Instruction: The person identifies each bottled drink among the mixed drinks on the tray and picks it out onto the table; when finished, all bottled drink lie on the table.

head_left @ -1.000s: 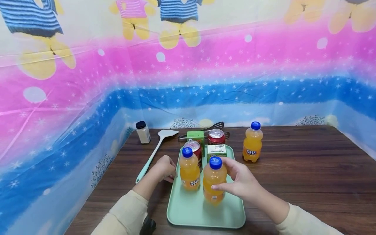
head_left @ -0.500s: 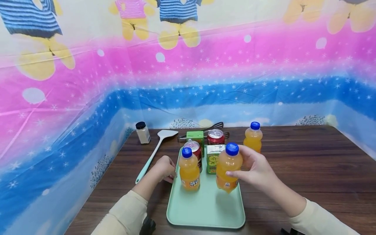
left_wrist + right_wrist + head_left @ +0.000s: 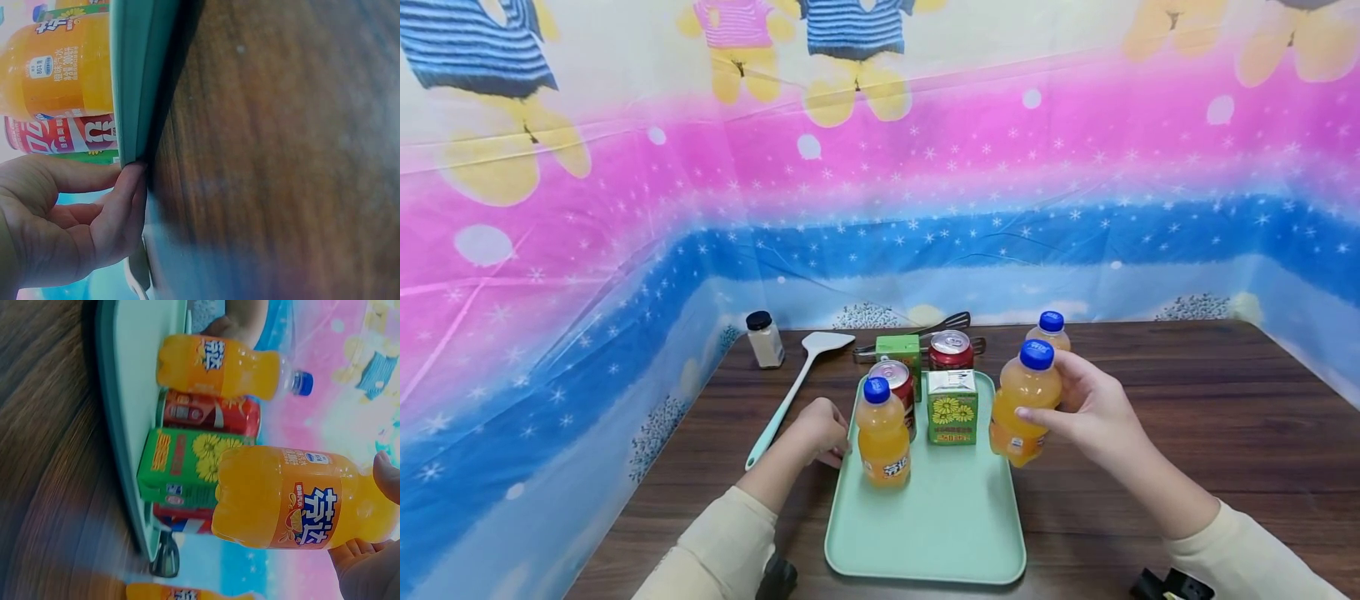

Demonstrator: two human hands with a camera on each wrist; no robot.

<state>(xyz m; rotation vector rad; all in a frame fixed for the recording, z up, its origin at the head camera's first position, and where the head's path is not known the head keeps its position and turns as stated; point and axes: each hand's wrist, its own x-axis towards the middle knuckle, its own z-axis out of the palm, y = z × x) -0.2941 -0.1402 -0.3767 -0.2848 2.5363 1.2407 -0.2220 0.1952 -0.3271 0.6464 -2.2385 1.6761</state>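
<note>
My right hand (image 3: 1097,412) grips an orange soda bottle (image 3: 1022,408) with a blue cap, held up at the right edge of the pale green tray (image 3: 925,533). In the right wrist view the bottle (image 3: 294,497) is off the tray, its base free. My left hand (image 3: 823,429) is at the tray's left side; the left wrist view shows thumb and fingers pinching the tray's rim (image 3: 130,81). Upright on the tray stand another orange soda bottle (image 3: 883,442), a red soda can (image 3: 902,385) and a green drink carton (image 3: 952,412).
Farther back are a second green carton (image 3: 898,348), another red can (image 3: 951,350) and a dark whisk-like utensil (image 3: 957,321). A third orange bottle (image 3: 1051,329) stands behind my right hand. A white-headed spatula (image 3: 827,341) and a black-capped jar (image 3: 765,342) lie left.
My right hand has lifted the orange soda bottle from over the tray's front middle and carried it right and back to the tray's right edge. The left hand has stayed put.
</note>
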